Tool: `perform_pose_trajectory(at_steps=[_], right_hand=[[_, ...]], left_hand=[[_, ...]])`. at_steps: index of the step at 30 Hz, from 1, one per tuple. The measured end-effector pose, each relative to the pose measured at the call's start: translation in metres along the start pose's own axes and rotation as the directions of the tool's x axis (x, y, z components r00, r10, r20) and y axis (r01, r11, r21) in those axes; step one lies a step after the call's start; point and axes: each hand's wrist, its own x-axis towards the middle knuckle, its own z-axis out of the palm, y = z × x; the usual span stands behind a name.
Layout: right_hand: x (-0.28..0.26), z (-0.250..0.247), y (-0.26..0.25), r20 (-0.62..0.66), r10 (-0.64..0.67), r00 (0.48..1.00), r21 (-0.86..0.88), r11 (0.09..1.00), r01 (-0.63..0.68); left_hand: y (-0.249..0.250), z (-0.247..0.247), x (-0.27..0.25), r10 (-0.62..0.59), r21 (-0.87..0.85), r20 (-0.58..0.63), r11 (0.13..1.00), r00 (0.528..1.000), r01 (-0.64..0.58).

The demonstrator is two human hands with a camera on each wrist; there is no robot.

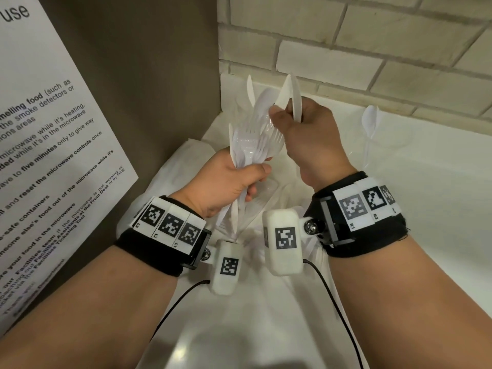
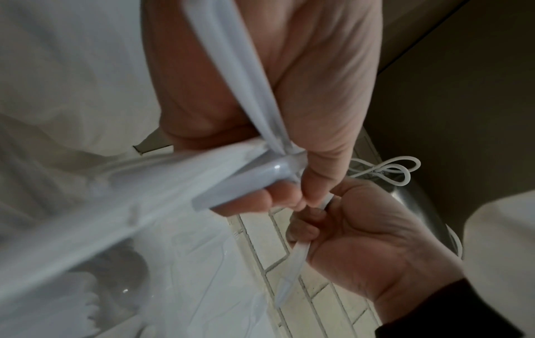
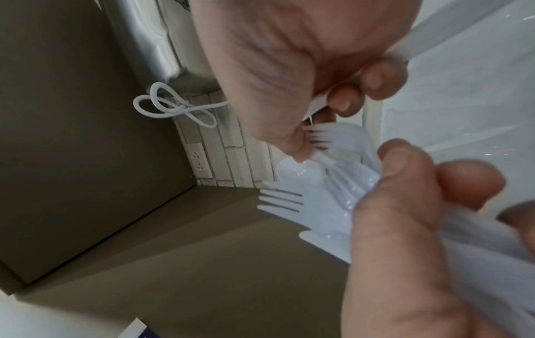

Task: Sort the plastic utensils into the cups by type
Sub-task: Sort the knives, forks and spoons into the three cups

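Note:
My left hand [image 1: 239, 179] grips a mixed bundle of white plastic utensils [image 1: 255, 139] by the handles, with forks, spoons and a knife fanning upward. In the right wrist view the fork tines [image 3: 282, 202] and a spoon bowl [image 3: 301, 173] show beside the left thumb. My right hand [image 1: 290, 115] is at the top of the bundle and holds two white knives [image 1: 288, 89], blades up. In the left wrist view its fingers curl round a knife handle [image 2: 295, 263]. A clear cup [image 1: 383, 153] at the right holds one spoon [image 1: 370, 121].
A crumpled white plastic bag [image 1: 186, 166] lies on the white counter [image 1: 439, 209] under my hands. A brown panel with a printed notice [image 1: 48, 145] stands on the left. A white brick wall [image 1: 372, 49] closes the back. A looped white cord [image 3: 173, 105] hangs in the corner.

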Motion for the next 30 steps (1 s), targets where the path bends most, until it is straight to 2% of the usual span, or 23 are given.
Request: perform_pose_trajectory(at_steps=[4, 7, 11, 14, 16, 18, 21, 26, 28, 30], right_hand=[[0.004, -0.002, -0.003, -0.105, 0.016, 0.994, 0.126, 0.992, -0.003], [0.007, -0.005, -0.009, -0.129, 0.017, 0.991, 0.205, 0.979, 0.01], [0.007, -0.01, -0.019, -0.297, -0.087, 0.951, 0.292, 0.94, 0.177], [0.01, -0.015, -0.022, -0.333, -0.121, 0.935, 0.34, 0.91, 0.239], [0.01, -0.017, -0.021, -0.247, -0.145, 0.958, 0.232, 0.951, 0.204], [0.006, -0.015, -0.018, -0.078, -0.106, 0.991, 0.046, 0.993, 0.109], [-0.001, -0.011, -0.009, 0.123, -0.057, 0.991, -0.036, 0.997, 0.062], [0.001, -0.013, 0.002, 0.181, -0.089, 0.979, -0.115, 0.987, 0.111], [0.002, -0.014, 0.004, 0.217, -0.091, 0.972, -0.135, 0.983, 0.122], [0.003, -0.014, 0.003, 0.17, -0.124, 0.978, -0.155, 0.976, 0.151]], left_hand=[[-0.005, -0.001, 0.002, 0.022, 0.077, -0.009, 0.997, 1.0, -0.021], [-0.01, -0.003, 0.003, 0.046, 0.158, -0.027, 0.987, 0.999, -0.042], [-0.015, 0.0, 0.003, 0.092, 0.288, -0.004, 0.954, 0.996, -0.087], [-0.019, 0.002, 0.005, 0.104, 0.331, -0.044, 0.94, 0.994, -0.084], [-0.018, 0.002, 0.007, 0.102, 0.349, -0.081, 0.935, 0.992, -0.067], [-0.016, 0.001, 0.009, 0.134, 0.381, -0.098, 0.92, 0.986, -0.087], [-0.013, 0.0, 0.01, 0.202, 0.464, -0.114, 0.877, 0.973, -0.128], [-0.01, 0.001, 0.009, 0.248, 0.439, -0.188, 0.887, 0.95, -0.145], [-0.011, 0.001, 0.008, 0.236, 0.438, -0.166, 0.887, 0.957, -0.143], [-0.011, 0.003, 0.007, 0.21, 0.451, -0.138, 0.883, 0.968, -0.127]])
